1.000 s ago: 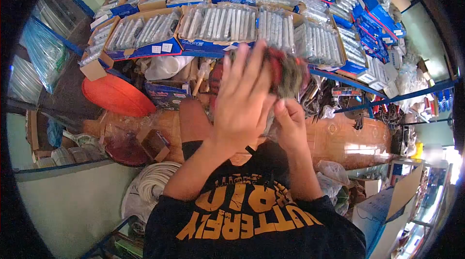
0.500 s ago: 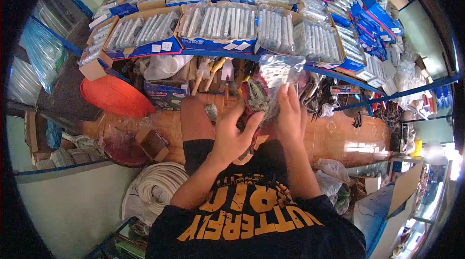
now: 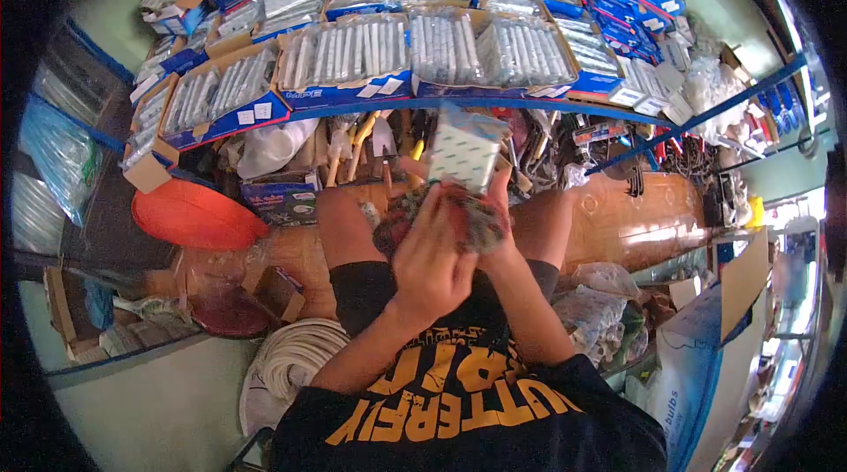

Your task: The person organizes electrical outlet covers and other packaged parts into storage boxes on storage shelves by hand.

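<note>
My right hand [image 3: 504, 223] grips a flat white packet [image 3: 462, 158] in clear plastic, with rows of small green marks on its face. The packet is tilted up in front of my knees. My left hand [image 3: 430, 256] is closed over a bunched red and dark patterned rag [image 3: 485, 223], pressed against the packet's lower end. Motion blurs the rag, and it hides part of my right hand's fingers.
Ahead, a blue-edged shelf [image 3: 353, 105] carries open boxes [image 3: 348, 88] of similar wrapped packets. Hand tools with wooden handles stand beneath it. To the left are a red round basin [image 3: 196, 214] and a coil of white hose [image 3: 296, 357]; a tall carton [image 3: 693, 375] is at right.
My hands have come together, bringing the rag from beside the packet onto its lower end. The packet now shows its green-marked face. The camera view has shifted right.
</note>
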`<state>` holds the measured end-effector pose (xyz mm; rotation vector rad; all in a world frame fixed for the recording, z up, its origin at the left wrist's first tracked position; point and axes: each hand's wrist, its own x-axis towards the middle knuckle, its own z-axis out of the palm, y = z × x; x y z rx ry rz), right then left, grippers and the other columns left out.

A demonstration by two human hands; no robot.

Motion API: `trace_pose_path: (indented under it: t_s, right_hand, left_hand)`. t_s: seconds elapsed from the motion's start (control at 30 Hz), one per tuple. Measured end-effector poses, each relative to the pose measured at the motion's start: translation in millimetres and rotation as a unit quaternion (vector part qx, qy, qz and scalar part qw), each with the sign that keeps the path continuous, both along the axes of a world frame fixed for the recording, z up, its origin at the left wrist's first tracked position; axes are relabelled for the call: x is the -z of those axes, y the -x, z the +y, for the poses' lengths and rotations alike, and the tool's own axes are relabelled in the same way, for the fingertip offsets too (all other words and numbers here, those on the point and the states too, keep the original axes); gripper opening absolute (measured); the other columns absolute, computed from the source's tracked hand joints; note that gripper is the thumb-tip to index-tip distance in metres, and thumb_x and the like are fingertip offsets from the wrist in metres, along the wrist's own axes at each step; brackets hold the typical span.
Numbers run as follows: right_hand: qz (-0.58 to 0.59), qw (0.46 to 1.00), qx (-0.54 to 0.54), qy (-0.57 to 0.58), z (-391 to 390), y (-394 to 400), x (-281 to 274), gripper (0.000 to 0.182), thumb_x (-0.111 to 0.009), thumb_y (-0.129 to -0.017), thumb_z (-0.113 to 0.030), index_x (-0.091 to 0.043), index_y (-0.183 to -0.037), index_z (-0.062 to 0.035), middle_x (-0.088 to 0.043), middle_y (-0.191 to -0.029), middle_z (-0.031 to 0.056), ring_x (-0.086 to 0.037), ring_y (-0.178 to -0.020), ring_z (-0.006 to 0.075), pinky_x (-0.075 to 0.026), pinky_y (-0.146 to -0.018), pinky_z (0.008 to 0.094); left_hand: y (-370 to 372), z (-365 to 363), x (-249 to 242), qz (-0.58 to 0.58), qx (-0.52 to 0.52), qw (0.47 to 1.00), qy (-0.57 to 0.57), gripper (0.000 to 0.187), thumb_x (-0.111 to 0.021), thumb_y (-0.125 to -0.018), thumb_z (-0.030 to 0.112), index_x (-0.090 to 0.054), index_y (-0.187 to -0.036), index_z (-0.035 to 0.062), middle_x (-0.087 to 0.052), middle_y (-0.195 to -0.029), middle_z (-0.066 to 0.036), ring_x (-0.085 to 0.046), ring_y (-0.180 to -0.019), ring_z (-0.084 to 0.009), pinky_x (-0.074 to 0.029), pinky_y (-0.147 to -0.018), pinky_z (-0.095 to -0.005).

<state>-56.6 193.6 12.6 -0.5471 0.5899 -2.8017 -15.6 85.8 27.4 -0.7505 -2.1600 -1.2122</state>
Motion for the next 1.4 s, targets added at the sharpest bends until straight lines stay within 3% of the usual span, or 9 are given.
trace_pose_path:
  t_s: [0.03,0.13,0.23,0.67,0.83,1.03,1.1,1.23,1.4]
  right_hand:
    - [0.043,0.970,-0.085,0.224,2,0,2,0.074,-0.026,-0.095,-0.059,-0.023,-0.143,-0.0026,-0.037,-0.142,0.0171,-0.040,-0.128,0.0279,-0.028,-0.110,0.0381]
    - [-0.038,0.989,-0.018,0.138,26,-12,2,0.066,-0.033,-0.095,-0.053,-0.032,-0.140,-0.0052,-0.041,-0.140,0.0134,-0.043,-0.126,0.0260,-0.031,-0.108,0.0389]
    - [-0.139,0.955,0.172,-0.199,31,-26,-9,0.060,-0.027,-0.099,-0.048,-0.031,-0.142,-0.0070,-0.037,-0.144,0.0089,-0.038,-0.131,0.0221,-0.029,-0.110,0.0368]
    - [-0.015,0.994,0.013,0.109,44,12,-23,0.061,-0.032,-0.097,-0.050,-0.032,-0.141,-0.0079,-0.034,-0.146,0.0125,-0.036,-0.132,0.0285,-0.029,-0.110,0.0421]
    - [-0.200,0.964,0.080,-0.154,23,-1,-5,0.058,-0.033,-0.098,-0.048,-0.032,-0.141,-0.0102,-0.042,-0.140,0.0089,-0.042,-0.127,0.0222,-0.033,-0.107,0.0389]
    - [-0.224,0.970,-0.043,-0.084,1,-17,30,0.056,-0.031,-0.099,-0.046,-0.031,-0.142,-0.0099,-0.045,-0.134,0.0083,-0.041,-0.126,0.0229,-0.030,-0.108,0.0358]
    - [-0.150,0.928,0.101,-0.325,8,-8,40,0.056,-0.030,-0.100,-0.045,-0.030,-0.142,-0.0085,-0.043,-0.136,0.0095,-0.040,-0.128,0.0224,-0.028,-0.109,0.0372]
    - [-0.185,0.977,0.093,-0.056,23,19,-17,0.057,-0.040,-0.098,-0.040,-0.027,-0.143,-0.0083,-0.043,-0.135,0.0105,-0.041,-0.126,0.0222,-0.033,-0.106,0.0357]
    - [-0.189,0.920,0.174,-0.297,29,37,-7,0.048,-0.046,-0.096,-0.036,-0.037,-0.134,-0.0083,-0.048,-0.126,0.0104,-0.049,-0.116,0.0223,-0.038,-0.100,0.0346]
  left_hand:
    - [-2,5,-2,-0.001,0.005,1.000,0.000,0.034,-0.054,-0.089,0.017,-0.056,-0.110,-0.0096,-0.054,-0.120,-0.027,-0.053,-0.113,-0.0426,-0.045,-0.092,-0.0429]
    - [2,17,-5,-0.047,0.052,0.984,0.162,0.056,-0.042,-0.092,0.032,-0.043,-0.128,-0.0111,-0.028,-0.144,-0.029,-0.022,-0.136,-0.0448,-0.014,-0.110,-0.0558]
    - [28,28,-17,-0.045,0.010,0.987,0.157,0.059,-0.043,-0.092,0.032,-0.037,-0.133,-0.0106,-0.023,-0.146,-0.029,-0.019,-0.137,-0.0451,-0.013,-0.111,-0.0544]
    - [26,37,-19,-0.096,0.078,0.967,0.223,0.057,-0.052,-0.086,0.024,-0.040,-0.130,-0.0108,-0.021,-0.149,-0.023,-0.016,-0.139,-0.0418,-0.014,-0.110,-0.0570]
    - [56,19,-22,-0.093,-0.010,0.990,0.103,0.057,-0.050,-0.088,0.024,-0.038,-0.132,-0.0098,-0.021,-0.147,-0.028,-0.016,-0.138,-0.0431,-0.013,-0.110,-0.0569]
    - [84,-4,-28,-0.120,-0.002,0.993,0.024,0.051,-0.039,-0.096,0.023,-0.031,-0.138,-0.0049,-0.016,-0.147,-0.031,-0.018,-0.136,-0.0460,-0.013,-0.111,-0.0517]
    - [67,2,-9,-0.173,0.033,0.982,0.064,0.054,-0.040,-0.096,0.025,-0.028,-0.139,-0.0048,-0.014,-0.148,-0.030,-0.014,-0.138,-0.0443,-0.010,-0.112,-0.0521]
    - [29,28,3,-0.208,0.101,0.973,-0.009,0.063,-0.050,-0.089,0.013,-0.020,-0.140,-0.0091,-0.013,-0.148,-0.030,-0.008,-0.139,-0.0453,-0.007,-0.113,-0.0501]
    - [22,27,22,-0.183,0.042,0.981,0.046,0.063,-0.054,-0.087,0.011,-0.023,-0.138,-0.0107,-0.017,-0.146,-0.031,-0.014,-0.136,-0.0490,-0.014,-0.111,-0.0513]
